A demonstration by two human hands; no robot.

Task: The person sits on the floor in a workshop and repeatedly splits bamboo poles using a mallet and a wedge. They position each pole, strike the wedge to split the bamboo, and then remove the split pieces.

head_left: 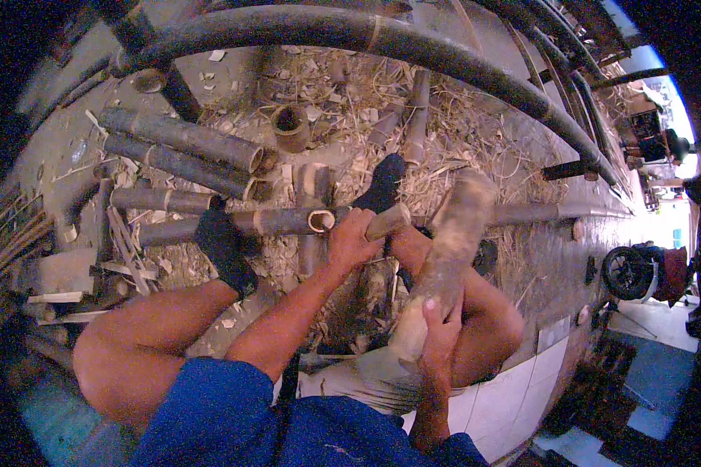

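Observation:
My left hand [352,241] is wrapped round a short, pale wooden piece [389,222] that looks like a handle; its other end is hidden by my fist. Close beside that hand lies a bamboo tube [276,222], its pale cut end facing it. In my right hand [442,331] is a thick, brownish wooden club [461,226], gripped near its lower end with the thumb along it. The club slants up and away, its far end blurred, above my right leg and apart from the wooden piece.
Dark bamboo tubes [187,140] lie at the left, and a short bamboo ring [290,128] stands beyond. Shavings [350,93] litter the floor. A long bamboo rail [444,43] crosses the far side. My feet [382,183] are in black socks. A motorbike [639,272] stands at far right.

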